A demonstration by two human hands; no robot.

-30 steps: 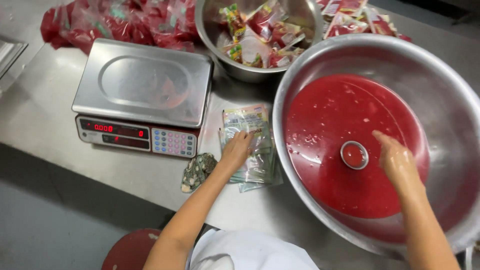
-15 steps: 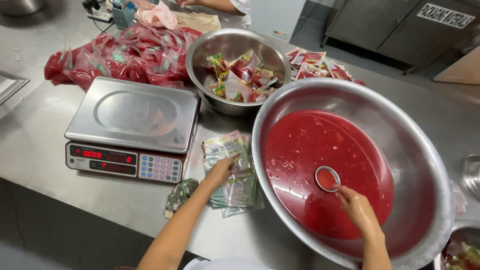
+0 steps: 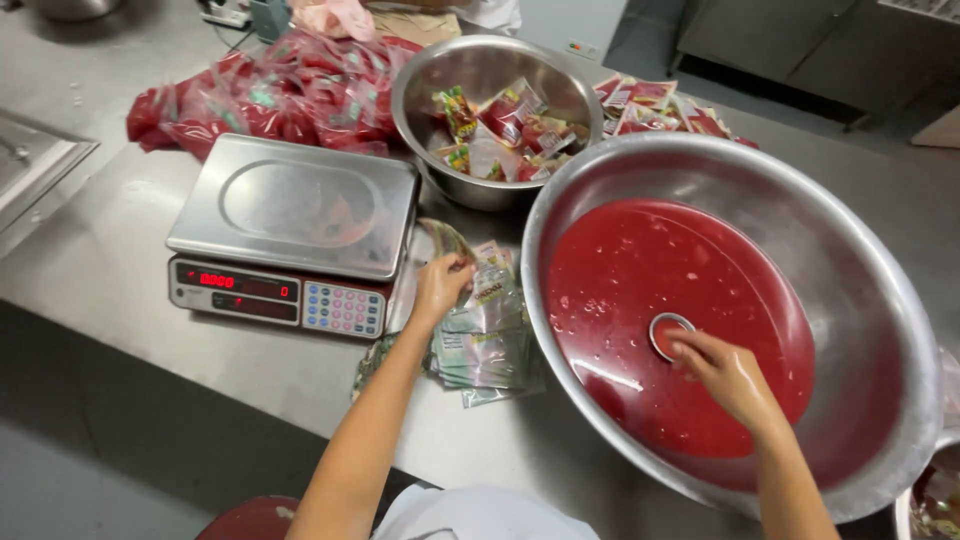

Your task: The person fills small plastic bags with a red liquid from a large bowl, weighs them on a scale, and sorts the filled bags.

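One empty pouch (image 3: 447, 240) has now been peeled up off the pouch stack (image 3: 487, 340) beside the scale (image 3: 295, 225), pinched in the left hand (image 3: 440, 285). The small metal cup (image 3: 668, 335) is still gripped by the right hand (image 3: 725, 375), sunk in the red sauce of the big basin (image 3: 860, 260).
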